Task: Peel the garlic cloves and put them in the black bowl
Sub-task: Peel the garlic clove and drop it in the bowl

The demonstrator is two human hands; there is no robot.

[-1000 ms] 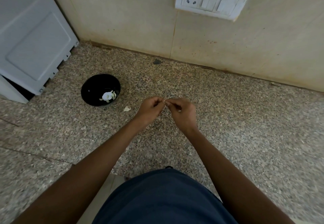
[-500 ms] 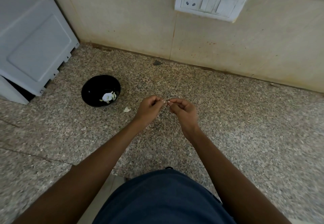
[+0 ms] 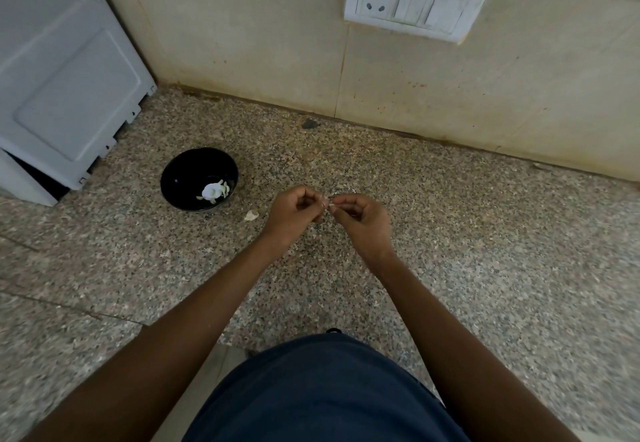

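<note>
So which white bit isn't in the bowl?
The small pale scrap on the counter, just right of the black bowl; the others lie inside.

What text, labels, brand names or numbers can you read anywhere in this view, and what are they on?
None can be read.
Switch plate on the wall: a socket and rocker switches, no legible marking.
Grey appliance at the left: plain panels, no visible label.
Black bowl: no print on it.
Granite counter: only speckle.
</note>
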